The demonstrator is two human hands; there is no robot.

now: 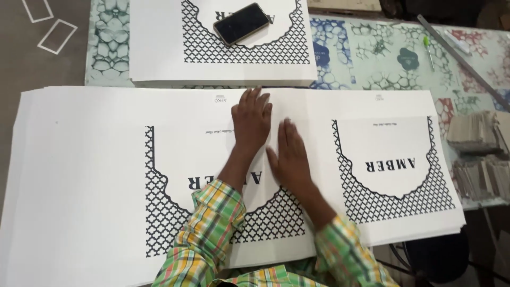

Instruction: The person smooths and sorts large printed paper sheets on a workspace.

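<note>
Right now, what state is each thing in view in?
Left hand: flat, palm down on the top printed sheet.
Right hand: flat on the same sheet, beside the left.
Phone: screen dark, lying on the far stack.
Green pen: lying on the patterned table.
Card bundles: stacked at the table's edge.

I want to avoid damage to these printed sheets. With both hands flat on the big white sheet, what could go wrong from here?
1. Both the left hand and right hand press on the top printed sheet; sliding them could crease it or smudge the black lattice print.
2. The sheet stack appears to overhang the table's near edge, so a push might shift sheets off.
3. The phone lies on the far stack; pulling sheets there could drop it.
</note>
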